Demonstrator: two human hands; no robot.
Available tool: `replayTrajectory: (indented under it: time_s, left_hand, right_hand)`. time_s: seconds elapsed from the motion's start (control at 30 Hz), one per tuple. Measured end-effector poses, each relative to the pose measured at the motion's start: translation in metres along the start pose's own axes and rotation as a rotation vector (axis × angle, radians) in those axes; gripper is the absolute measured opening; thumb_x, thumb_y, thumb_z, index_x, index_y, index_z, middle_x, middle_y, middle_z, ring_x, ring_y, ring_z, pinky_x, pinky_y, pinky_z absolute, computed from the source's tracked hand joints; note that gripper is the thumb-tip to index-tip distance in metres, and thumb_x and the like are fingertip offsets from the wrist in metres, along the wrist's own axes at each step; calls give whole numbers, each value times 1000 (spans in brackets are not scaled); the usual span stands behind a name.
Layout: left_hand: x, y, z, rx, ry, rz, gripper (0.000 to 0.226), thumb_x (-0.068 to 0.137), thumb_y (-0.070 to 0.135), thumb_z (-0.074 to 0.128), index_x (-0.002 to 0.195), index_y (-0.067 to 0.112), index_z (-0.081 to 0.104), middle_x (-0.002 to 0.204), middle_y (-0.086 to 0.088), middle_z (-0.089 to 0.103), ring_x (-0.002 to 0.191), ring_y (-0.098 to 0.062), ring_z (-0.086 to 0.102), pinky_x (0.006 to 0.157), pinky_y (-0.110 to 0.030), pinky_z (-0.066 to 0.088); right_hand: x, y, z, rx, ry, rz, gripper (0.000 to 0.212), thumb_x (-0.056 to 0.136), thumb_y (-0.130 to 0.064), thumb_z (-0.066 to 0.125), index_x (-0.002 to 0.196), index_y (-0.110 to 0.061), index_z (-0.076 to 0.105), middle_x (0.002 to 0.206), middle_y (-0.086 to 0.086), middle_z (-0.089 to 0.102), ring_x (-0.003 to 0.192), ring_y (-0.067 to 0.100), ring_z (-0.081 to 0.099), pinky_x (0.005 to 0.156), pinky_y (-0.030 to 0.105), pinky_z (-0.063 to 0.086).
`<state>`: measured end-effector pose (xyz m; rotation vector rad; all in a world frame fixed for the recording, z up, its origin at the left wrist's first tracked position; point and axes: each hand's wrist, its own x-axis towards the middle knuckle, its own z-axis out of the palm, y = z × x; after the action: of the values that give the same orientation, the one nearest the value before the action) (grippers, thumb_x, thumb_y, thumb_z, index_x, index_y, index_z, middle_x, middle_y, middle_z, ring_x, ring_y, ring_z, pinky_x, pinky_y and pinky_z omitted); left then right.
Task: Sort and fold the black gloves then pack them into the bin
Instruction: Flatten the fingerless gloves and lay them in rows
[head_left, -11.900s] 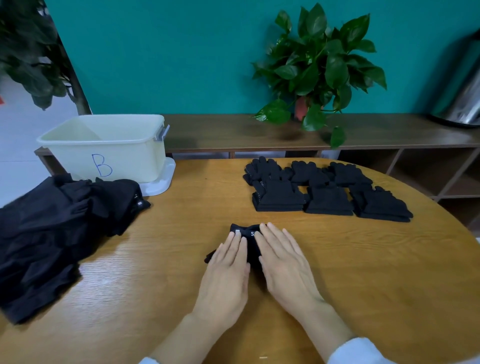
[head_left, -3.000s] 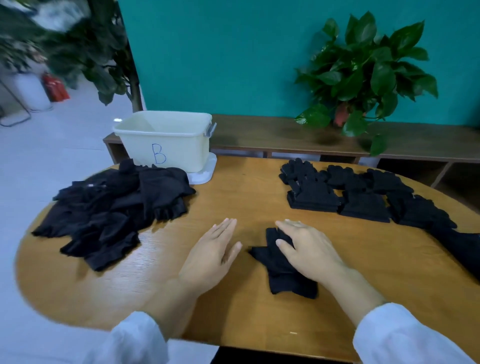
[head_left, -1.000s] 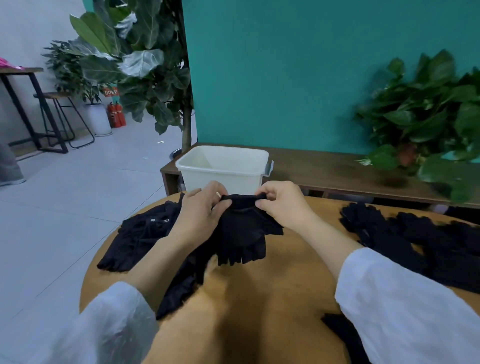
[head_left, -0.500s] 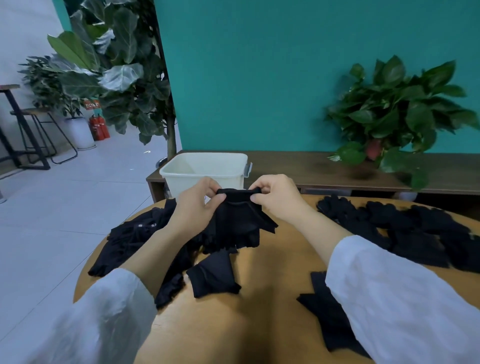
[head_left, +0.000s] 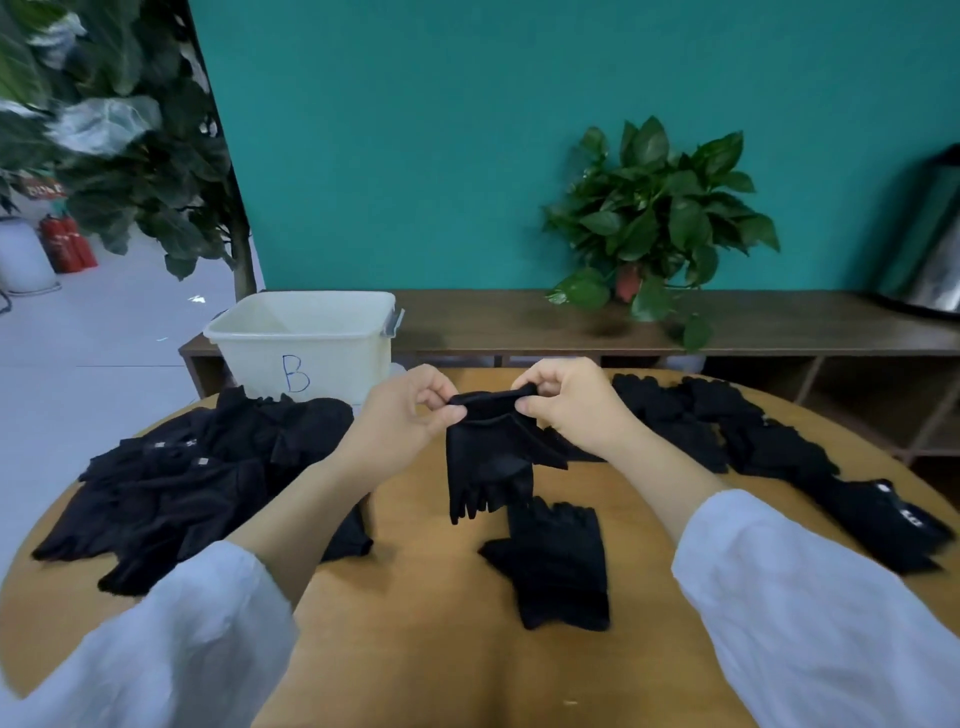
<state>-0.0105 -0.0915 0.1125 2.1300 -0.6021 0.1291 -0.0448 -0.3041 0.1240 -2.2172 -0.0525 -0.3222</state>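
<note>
Head view: your left hand and right hand each pinch cuff of glove, hanging above worktop. Soft, light, floppy; keep hold at cuff corners. Second glove flat below. Unsorted heap left, folded stacks right, bin behind. Bin contents hidden; glove fronts hard to tell apart.

my wooden counter carries a loose glove heap, one flat glove, folded stacks and the bin.

Teal wall, wooden shelf
</note>
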Motion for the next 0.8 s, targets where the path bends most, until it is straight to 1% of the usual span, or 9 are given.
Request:
replayTrajectory:
  time_s: [0.1, 0.17, 0.37, 0.43, 0.53, 0.6, 0.7, 0.73, 0.8]
  left_hand:
    - [4, 7, 10, 1, -10, -5, 9, 90, 24, 70, 87, 27, 62, 82, 8, 68, 83, -5, 62, 75, -21, 40]
    - [6, 10, 15, -7, -12, -12, 8, 89, 24, 70, 87, 26, 62, 83, 7, 69, 85, -6, 62, 76, -21, 40]
    - [10, 18, 22, 48, -20, -15, 7, 90, 25, 69, 90, 24, 62, 84, 8, 68, 84, -3, 61, 74, -17, 40]
    - [12, 18, 25, 43, 56, -31, 8, 90, 25, 69, 90, 22, 61, 86, 10, 66, 85, -6, 60, 74, -19, 41]
    - [13, 19, 31, 169, 208, 14, 6, 91, 24, 67, 89, 23, 61, 89, 17, 60, 97, -10, 56, 86, -25, 43]
    - [12, 21, 39, 211, 155, 74, 10, 90, 29, 69, 99, 25, 67, 97, 17, 60, 106, -9, 54, 95, -28, 43]
    - [10, 26, 55, 127, 62, 117, 40, 83, 39, 74, 120, 26, 66, 108, 20, 61, 115, -6, 51, 101, -30, 42]
    - [9, 30, 59, 87, 73, 127, 40, 82, 43, 74, 119, 32, 65, 108, 24, 61, 114, -5, 51, 100, -31, 43]
    - [10, 32, 64, 19, 119, 141, 25, 81, 44, 73, 104, 43, 64, 98, 26, 66, 103, -5, 57, 91, -32, 47]
  right_hand:
    - [-5, 9, -8, -2, 26, 12, 15, 85, -7, 71, 86, -22, 69, 84, -7, 68, 89, 12, 65, 84, 34, 53]
    - [-7, 13, -12, 4, 34, 26, 14, 85, -7, 71, 87, -21, 70, 86, -6, 68, 93, 14, 65, 87, 36, 53]
    - [-8, 21, -17, 29, 64, 56, 11, 85, -8, 72, 92, -17, 72, 94, 2, 72, 93, 18, 68, 83, 35, 56]
    - [-7, 24, -14, 54, 104, 75, 10, 85, -9, 72, 93, -16, 73, 91, -1, 72, 91, 16, 68, 83, 37, 57]
    - [-2, 26, -9, 23, 258, 83, 8, 86, -14, 72, 93, -19, 72, 88, -4, 72, 86, 12, 67, 79, 38, 58]
    - [-1, 23, -4, 6, 324, 75, 9, 87, -15, 71, 94, -19, 72, 86, -5, 71, 84, 12, 67, 77, 36, 58]
    - [-3, 17, 5, 99, 291, 38, 11, 85, -14, 71, 95, -19, 72, 86, -5, 72, 84, 9, 68, 75, 31, 57]
    - [-5, 15, 7, 146, 261, 27, 14, 85, -13, 71, 98, -19, 72, 88, -6, 72, 85, 8, 68, 74, 28, 57]
    - [-9, 11, 8, 221, 208, -4, 20, 87, -13, 69, 106, -17, 73, 91, -8, 72, 86, 4, 68, 75, 21, 55]
